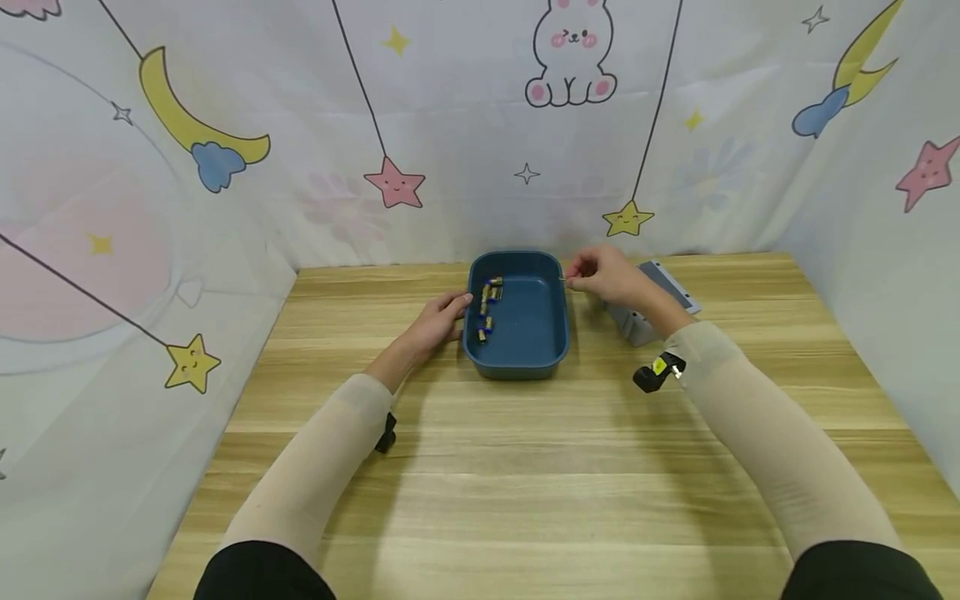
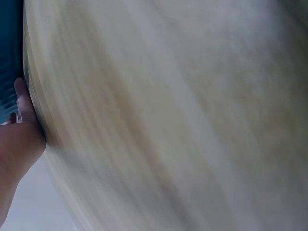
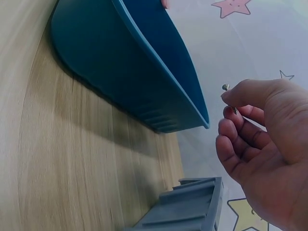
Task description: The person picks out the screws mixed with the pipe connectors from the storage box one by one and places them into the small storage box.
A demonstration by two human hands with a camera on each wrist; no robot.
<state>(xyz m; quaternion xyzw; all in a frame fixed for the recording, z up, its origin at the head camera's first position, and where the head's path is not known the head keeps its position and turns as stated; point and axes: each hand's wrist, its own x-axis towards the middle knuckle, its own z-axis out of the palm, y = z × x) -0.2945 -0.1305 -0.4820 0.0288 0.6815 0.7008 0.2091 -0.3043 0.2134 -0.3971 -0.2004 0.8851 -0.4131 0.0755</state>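
Your counter (image 1: 525,467) carries everything here, wood grain running side to side, with a patterned cloth backdrop (image 1: 450,125) behind it.

On the counter's far middle sits the blue tray (image 1: 525,354), long axis running away from you. Along its left inner side lie several small blue-and-yellow parts (image 1: 487,308) in a loose line. To the right of the tray, partly hidden behind your right wrist, is a grey box (image 1: 660,287).

Your left hand (image 1: 438,321) rests against the tray's left outer wall, fingers relaxed and laid along it rather than curled round anything; the left wrist view shows only a thumb edge against the rim, the rest blurred.

Your right hand (image 1: 611,275) hovers at the tray's right rim, near the far corner. Its grip is a pinch: thumb and forefinger hold a small screw (image 3: 226,88), the remaining fingers curled beneath. In the right wrist view the screw head pokes out just past the fingertip, close to the rim corner (image 3: 206,122) but apart from it.

The relation that matters: the tray's opening lies directly to the left of your right-hand grip, just beside it, so the right hand is the nearer one to that side.
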